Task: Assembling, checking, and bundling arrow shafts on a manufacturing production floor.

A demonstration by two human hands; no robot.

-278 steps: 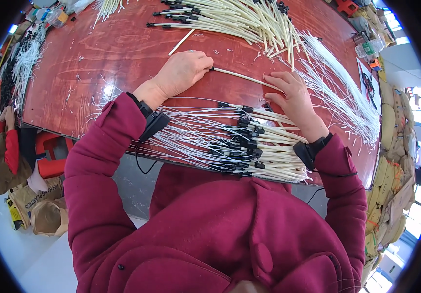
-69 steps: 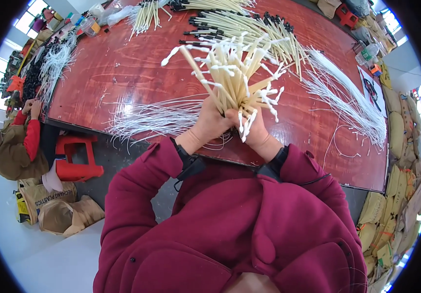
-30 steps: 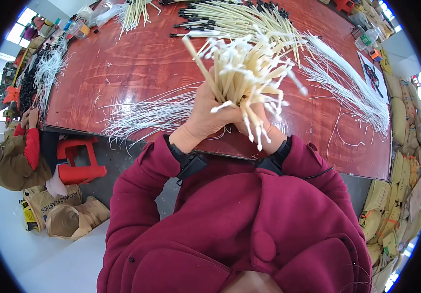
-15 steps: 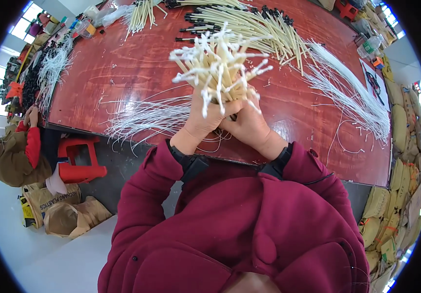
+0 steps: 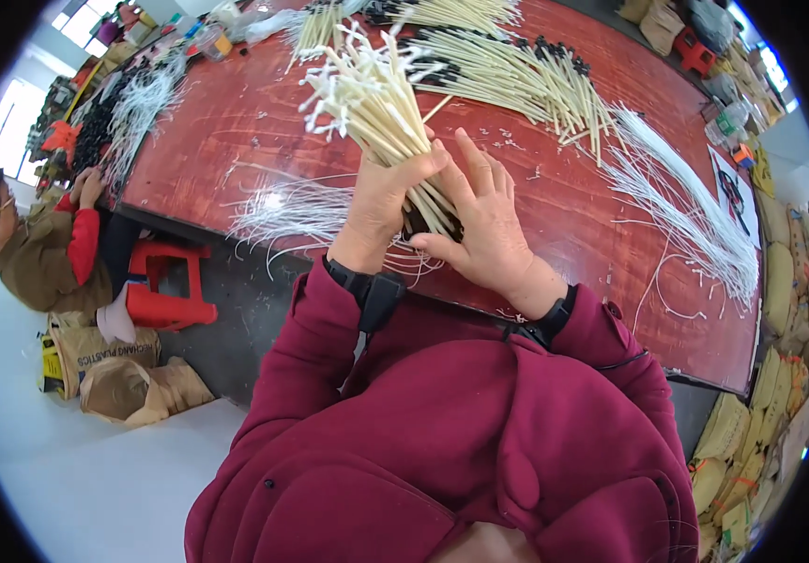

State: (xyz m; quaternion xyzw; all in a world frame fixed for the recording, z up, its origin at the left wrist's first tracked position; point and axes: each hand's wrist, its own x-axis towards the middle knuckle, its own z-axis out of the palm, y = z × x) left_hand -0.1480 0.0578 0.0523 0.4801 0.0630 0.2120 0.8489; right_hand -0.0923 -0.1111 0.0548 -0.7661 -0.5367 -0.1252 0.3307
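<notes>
A bundle of cream-coloured thin sticks [image 5: 381, 113] with white, frayed-looking tips stands tilted to the left above the near edge of the table. My left hand [image 5: 378, 199] is wrapped round its middle. Dark lower ends of the sticks show between my two hands. Close to the right side of the bundle, my right hand [image 5: 491, 225] has its fingers stretched and apart, with the thumb near the dark ends; whether it touches them is hard to see. Loose white strands [image 5: 297, 218] lie on the table beside my left hand.
More sticks with black ends [image 5: 517, 89] lie across the back of the red table [image 5: 207, 150]. A long sheaf of white strands [image 5: 695, 220] is on the right, near a plastic bottle [image 5: 731, 120]. Left, another person [image 5: 57, 249] works beside a red stool [image 5: 165, 305]. Stacked sacks [image 5: 738, 441] line the right.
The bundle has tipped to the left and its tips have moved left. My right hand has let go of it and spread its fingers; my left hand still grips it. The view has shifted slightly.
</notes>
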